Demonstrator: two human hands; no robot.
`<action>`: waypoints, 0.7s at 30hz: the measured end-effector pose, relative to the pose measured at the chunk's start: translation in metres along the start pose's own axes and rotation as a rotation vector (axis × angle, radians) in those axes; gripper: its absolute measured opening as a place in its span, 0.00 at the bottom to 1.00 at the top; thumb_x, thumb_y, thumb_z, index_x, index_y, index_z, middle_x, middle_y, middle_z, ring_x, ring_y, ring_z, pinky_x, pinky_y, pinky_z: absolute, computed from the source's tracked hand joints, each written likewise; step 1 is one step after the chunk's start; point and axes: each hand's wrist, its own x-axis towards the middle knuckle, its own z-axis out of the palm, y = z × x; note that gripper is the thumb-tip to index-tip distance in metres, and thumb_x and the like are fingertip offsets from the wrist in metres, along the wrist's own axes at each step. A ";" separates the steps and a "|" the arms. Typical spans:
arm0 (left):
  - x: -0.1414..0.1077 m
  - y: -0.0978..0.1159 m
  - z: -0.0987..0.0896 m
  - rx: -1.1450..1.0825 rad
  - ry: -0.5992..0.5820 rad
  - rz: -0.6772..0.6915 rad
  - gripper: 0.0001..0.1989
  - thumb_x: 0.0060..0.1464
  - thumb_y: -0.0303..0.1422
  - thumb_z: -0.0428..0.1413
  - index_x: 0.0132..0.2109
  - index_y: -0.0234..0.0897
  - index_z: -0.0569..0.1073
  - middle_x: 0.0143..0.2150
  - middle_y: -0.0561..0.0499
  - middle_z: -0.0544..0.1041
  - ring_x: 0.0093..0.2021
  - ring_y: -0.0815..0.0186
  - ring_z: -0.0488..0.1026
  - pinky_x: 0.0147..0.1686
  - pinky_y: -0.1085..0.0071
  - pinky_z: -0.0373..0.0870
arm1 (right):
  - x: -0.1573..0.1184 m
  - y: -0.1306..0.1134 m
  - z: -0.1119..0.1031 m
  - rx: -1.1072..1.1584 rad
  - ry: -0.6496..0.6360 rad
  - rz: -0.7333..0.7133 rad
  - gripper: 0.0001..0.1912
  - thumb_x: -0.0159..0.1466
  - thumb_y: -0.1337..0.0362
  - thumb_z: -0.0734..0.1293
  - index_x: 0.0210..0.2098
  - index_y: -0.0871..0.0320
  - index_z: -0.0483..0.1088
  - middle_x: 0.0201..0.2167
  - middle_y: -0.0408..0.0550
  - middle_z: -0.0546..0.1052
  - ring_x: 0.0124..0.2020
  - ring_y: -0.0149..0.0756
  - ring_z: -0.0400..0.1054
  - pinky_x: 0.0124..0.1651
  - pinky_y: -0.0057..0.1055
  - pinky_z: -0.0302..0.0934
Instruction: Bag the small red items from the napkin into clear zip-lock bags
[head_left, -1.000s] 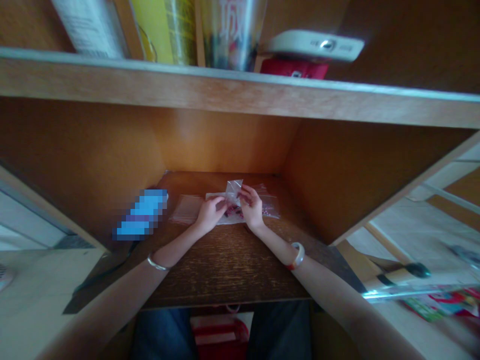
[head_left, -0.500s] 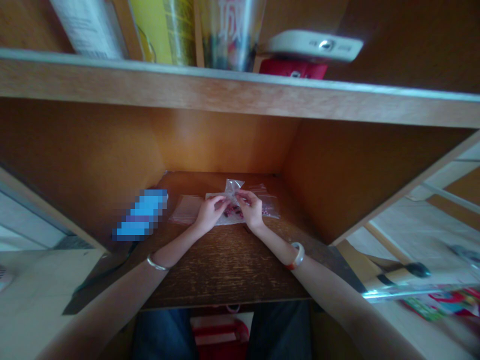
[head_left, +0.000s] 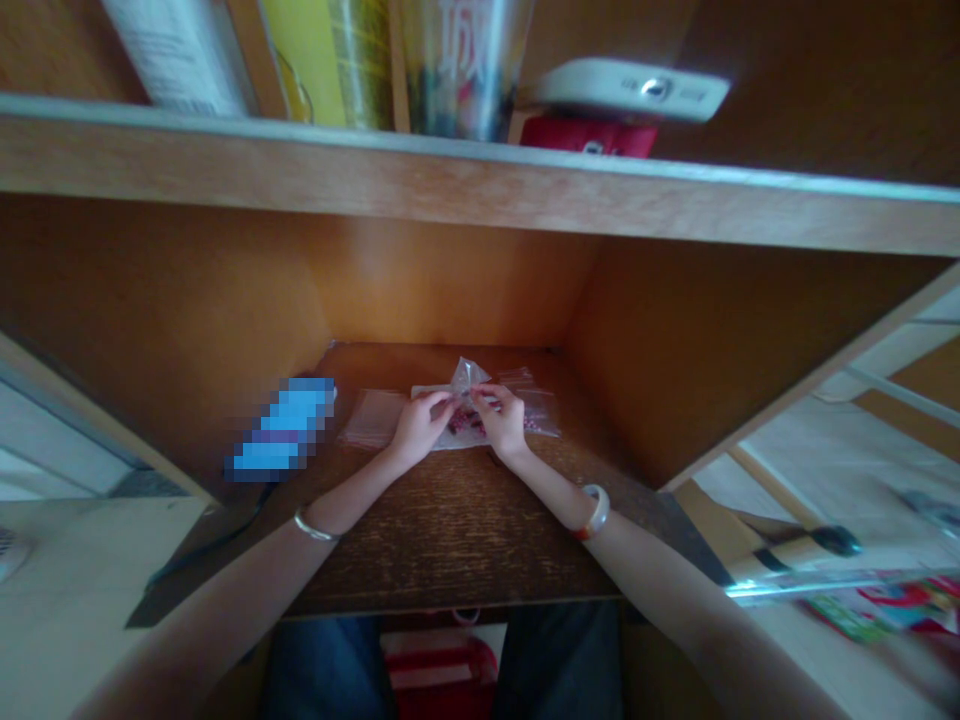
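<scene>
The left hand (head_left: 424, 428) and right hand (head_left: 504, 422) meet near the back of a wooden surface (head_left: 450, 530), their fingers curled and pinching either side of a clear plastic bag (head_left: 466, 377), whose top corner stands up between them. This bag lies over a white sheet (head_left: 427, 392), and something red or pink shows through it, perhaps beads, though the view is too small and soft to be sure.

As things lie, the work is centred on this one bag, and its opening cannot be made out. A flat clear bag (head_left: 373, 418) lies untouched to the left of the hands, and a second clear bag (head_left: 538, 408) holding pink specks lies just to their right. A pixelated blue object (head_left: 285, 430) sits farther left.

The only readable writing is a large character, apparently 城, on a clear tumbler (head_left: 459, 60) on the shelf (head_left: 480, 170) above. A white device (head_left: 630, 90) beside it carries print too blurred to read, and no brand can be made out.
</scene>
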 end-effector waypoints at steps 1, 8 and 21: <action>0.000 0.000 0.000 -0.001 0.000 -0.001 0.09 0.57 0.33 0.54 0.42 0.36 0.76 0.40 0.46 0.80 0.40 0.60 0.77 0.44 0.64 0.73 | 0.000 0.000 0.000 -0.006 0.002 -0.002 0.08 0.57 0.62 0.65 0.31 0.58 0.75 0.31 0.49 0.78 0.34 0.37 0.71 0.41 0.34 0.65; 0.000 0.002 -0.001 -0.013 0.017 0.014 0.10 0.58 0.33 0.53 0.44 0.37 0.76 0.42 0.46 0.80 0.41 0.61 0.77 0.45 0.64 0.73 | -0.001 -0.006 -0.001 -0.047 0.036 -0.069 0.08 0.59 0.62 0.64 0.32 0.59 0.74 0.32 0.49 0.78 0.36 0.39 0.70 0.44 0.36 0.63; 0.000 0.007 -0.002 -0.054 0.039 0.034 0.10 0.58 0.33 0.53 0.44 0.37 0.77 0.42 0.47 0.80 0.41 0.61 0.78 0.44 0.64 0.73 | -0.001 -0.007 -0.004 -0.034 0.105 -0.050 0.09 0.60 0.61 0.64 0.35 0.58 0.74 0.34 0.49 0.78 0.37 0.38 0.70 0.40 0.34 0.61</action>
